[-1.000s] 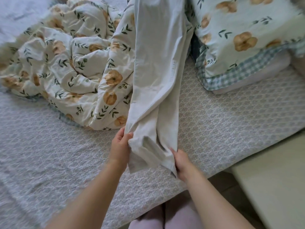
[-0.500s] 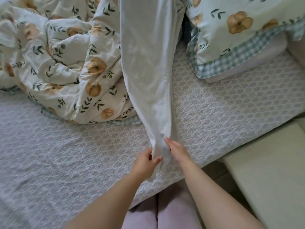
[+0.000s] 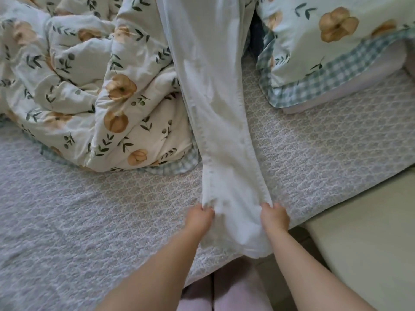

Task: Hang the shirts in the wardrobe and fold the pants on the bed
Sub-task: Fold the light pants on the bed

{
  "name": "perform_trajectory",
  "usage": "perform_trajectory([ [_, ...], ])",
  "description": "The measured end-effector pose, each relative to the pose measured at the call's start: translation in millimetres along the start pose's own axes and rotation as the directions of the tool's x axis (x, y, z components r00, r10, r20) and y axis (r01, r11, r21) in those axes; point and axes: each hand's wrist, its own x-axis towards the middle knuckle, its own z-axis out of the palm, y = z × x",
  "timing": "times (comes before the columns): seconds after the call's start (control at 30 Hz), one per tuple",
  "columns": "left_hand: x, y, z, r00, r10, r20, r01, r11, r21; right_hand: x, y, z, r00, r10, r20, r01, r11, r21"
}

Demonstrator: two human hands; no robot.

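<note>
A pair of white pants point(image 3: 215, 104) lies stretched lengthwise across the bed point(image 3: 89, 209), running from the top of the view down to the near edge. My left hand point(image 3: 199, 217) grips the left side of the pants near their lower end. My right hand point(image 3: 275, 215) grips the right side at the same height. The hem hangs between my forearms over the bed's edge. The far end of the pants is cut off at the top of the view.
A crumpled floral duvet point(image 3: 89, 86) lies left of the pants. A floral pillow with a checked border point(image 3: 332, 52) sits at the upper right. A pale flat surface point(image 3: 363, 239) stands beside the bed at lower right. My pink-clad legs point(image 3: 220, 292) are below.
My hands have moved apart to the two sides of the pants and spread the lower end flat; half a second ago they were pinched close together on a narrow bunch.
</note>
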Motion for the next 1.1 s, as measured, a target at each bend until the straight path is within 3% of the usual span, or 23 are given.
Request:
perform_trajectory([
  [0.1,27,-9,2,0.997,0.065,-0.051,-0.058,0.99,0.131,20,10,12,0.984,0.009,0.175,-0.012,1.0,0.018],
  [0.23,42,-16,1,0.995,0.085,-0.055,-0.082,0.995,0.047,34,16,24,0.97,-0.063,0.236,0.052,0.997,0.052],
  [0.37,42,-10,11,0.994,0.112,0.015,-0.112,0.994,0.017,43,23,30,0.963,-0.201,0.179,0.217,0.973,-0.076],
  [0.43,36,-5,16,0.996,0.077,0.054,-0.073,0.995,-0.067,39,23,30,0.943,-0.211,0.256,0.227,0.973,-0.033],
  [0.5,31,0,16,0.992,0.038,0.119,-0.014,0.982,-0.19,33,19,28,0.896,-0.12,0.427,0.077,0.99,0.117],
  [0.57,23,4,15,0.987,0.041,0.156,0.001,0.966,-0.259,28,16,29,0.808,0.001,0.589,-0.18,0.953,0.246],
  [0.63,10,7,12,0.989,0.047,0.139,0.001,0.946,-0.325,21,10,28,0.766,0.038,0.642,-0.246,0.939,0.238],
  [0.73,-6,7,-4,0.998,0.056,0.023,-0.047,0.954,-0.295,17,-1,20,0.847,0.011,0.532,-0.048,0.997,0.056],
  [0.8,-15,-2,-19,0.966,0.212,-0.149,-0.232,0.965,-0.126,17,-6,8,0.937,-0.173,0.303,0.195,0.98,-0.046],
  [0.83,-20,-9,-26,0.908,0.332,-0.255,-0.341,0.94,0.009,14,-7,2,0.933,-0.34,0.117,0.352,0.93,-0.104],
  [0.9,-31,-28,-30,0.772,0.504,-0.386,-0.445,0.864,0.237,3,0,-7,0.771,-0.602,-0.207,0.577,0.798,-0.173],
  [0.93,-38,-36,-26,0.779,0.479,-0.404,-0.418,0.878,0.235,-1,8,-5,0.762,-0.602,-0.24,0.578,0.799,-0.168],
  [1.0,-44,-51,-14,0.943,0.127,-0.308,-0.163,0.982,-0.092,-6,23,3,0.957,-0.291,0.0,0.29,0.954,-0.069],
  [1.03,-42,-58,-10,0.978,-0.069,-0.195,0.018,0.968,-0.251,-7,33,9,0.981,-0.113,0.157,0.125,0.99,-0.07],
  [1.1,-34,-67,-7,0.966,-0.258,0.002,0.238,0.89,-0.39,-2,42,13,0.967,-0.04,0.254,0.062,0.995,-0.082],
])
